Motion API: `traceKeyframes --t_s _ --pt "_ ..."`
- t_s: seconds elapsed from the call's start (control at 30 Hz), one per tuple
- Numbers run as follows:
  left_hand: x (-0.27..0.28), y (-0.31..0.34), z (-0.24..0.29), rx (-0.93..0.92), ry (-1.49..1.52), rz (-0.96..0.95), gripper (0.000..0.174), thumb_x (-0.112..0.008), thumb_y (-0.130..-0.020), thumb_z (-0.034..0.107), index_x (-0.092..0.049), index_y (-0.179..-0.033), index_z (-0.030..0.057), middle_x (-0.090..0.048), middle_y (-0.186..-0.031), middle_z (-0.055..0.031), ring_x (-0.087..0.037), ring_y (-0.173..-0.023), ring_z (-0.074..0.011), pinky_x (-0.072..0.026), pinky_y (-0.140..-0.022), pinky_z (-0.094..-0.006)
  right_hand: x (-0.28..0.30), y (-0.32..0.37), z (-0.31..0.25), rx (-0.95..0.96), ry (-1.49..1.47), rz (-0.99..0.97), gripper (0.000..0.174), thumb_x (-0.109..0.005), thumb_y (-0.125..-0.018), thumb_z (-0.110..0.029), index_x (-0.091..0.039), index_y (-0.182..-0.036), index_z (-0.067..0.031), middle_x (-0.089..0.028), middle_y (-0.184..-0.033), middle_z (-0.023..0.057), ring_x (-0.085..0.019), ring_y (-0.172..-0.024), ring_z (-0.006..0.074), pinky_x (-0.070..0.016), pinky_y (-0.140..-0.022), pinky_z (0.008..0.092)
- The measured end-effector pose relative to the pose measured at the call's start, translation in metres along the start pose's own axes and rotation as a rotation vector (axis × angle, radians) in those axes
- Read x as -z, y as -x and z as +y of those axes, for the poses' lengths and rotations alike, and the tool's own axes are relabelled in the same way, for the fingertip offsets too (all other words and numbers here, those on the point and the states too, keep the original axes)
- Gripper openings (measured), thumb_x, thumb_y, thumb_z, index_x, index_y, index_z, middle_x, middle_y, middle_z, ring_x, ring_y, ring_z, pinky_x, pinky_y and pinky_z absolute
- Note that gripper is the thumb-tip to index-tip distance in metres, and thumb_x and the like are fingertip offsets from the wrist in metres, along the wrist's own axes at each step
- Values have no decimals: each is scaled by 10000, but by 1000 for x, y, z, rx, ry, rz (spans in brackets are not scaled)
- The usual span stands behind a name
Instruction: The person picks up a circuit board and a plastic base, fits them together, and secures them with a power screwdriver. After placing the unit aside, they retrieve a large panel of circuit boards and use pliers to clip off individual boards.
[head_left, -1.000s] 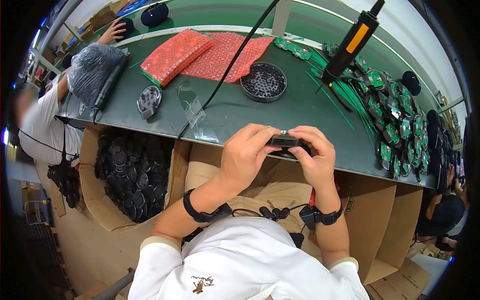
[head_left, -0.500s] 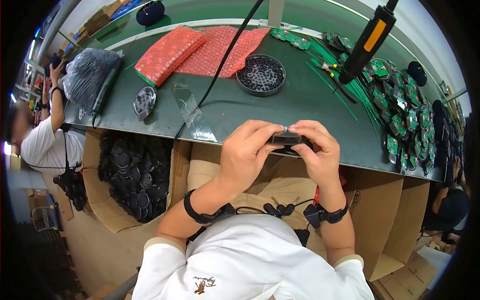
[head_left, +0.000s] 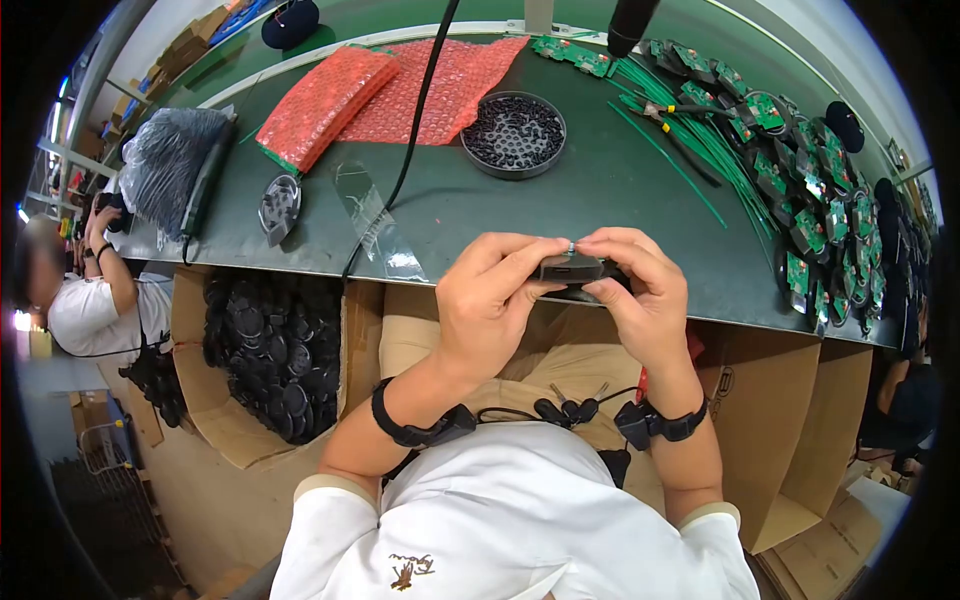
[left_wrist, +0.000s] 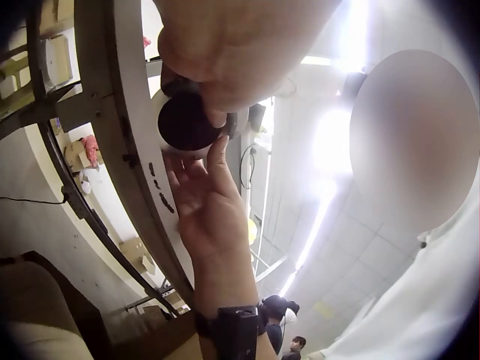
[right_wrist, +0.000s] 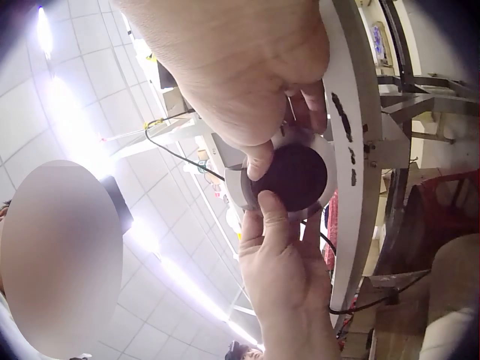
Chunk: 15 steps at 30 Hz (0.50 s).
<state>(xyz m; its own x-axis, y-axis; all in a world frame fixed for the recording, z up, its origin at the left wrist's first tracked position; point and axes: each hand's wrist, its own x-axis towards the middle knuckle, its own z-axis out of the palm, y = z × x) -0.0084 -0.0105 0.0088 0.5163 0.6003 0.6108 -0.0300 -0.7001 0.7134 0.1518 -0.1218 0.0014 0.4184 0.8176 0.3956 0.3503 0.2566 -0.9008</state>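
Observation:
Both hands hold one small black round device (head_left: pixel 572 268) just above the front edge of the green table (head_left: pixel 600 200). My left hand (head_left: pixel 540 265) pinches its left side with fingers on top and thumb beneath. From the other side my right hand (head_left: pixel 603 262) grips it, fingers curled over the top. From below, the left wrist view shows the device's dark round face (left_wrist: pixel 187 120) between the two hands. The right wrist view shows the same disc (right_wrist: pixel 292 176), with a thumb of each hand on its rim.
A round tray of small black parts (head_left: pixel 513 133) and red bubble wrap (head_left: pixel 330 100) lie at the back. Green circuit boards (head_left: pixel 810 200) crowd the right. A cardboard box of black discs (head_left: pixel 265 345) stands below left. A black cable (head_left: pixel 400 170) crosses the table. Another person (head_left: pixel 85 290) sits far left.
Both hands keep their hold on the device, almost unmoved. The hanging black and orange tool has swung up nearly out of view. The person at the left has drawn their arm back.

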Motion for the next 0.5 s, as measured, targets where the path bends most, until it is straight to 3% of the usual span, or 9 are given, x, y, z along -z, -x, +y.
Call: traceKeyframes --t_s 0.5 --pt "1 -5 3 -46 -70 -16 422 -818 -739 -7 -764 -1148 81 -703 -955 -103 -686 -797 -233 -554 -676 -328 1 -1 2 -14 -34 0 320 -807 -801 -38 -751 -1116 -24 -717 -1134 120 -690 -1046 240 -533 -911 332"
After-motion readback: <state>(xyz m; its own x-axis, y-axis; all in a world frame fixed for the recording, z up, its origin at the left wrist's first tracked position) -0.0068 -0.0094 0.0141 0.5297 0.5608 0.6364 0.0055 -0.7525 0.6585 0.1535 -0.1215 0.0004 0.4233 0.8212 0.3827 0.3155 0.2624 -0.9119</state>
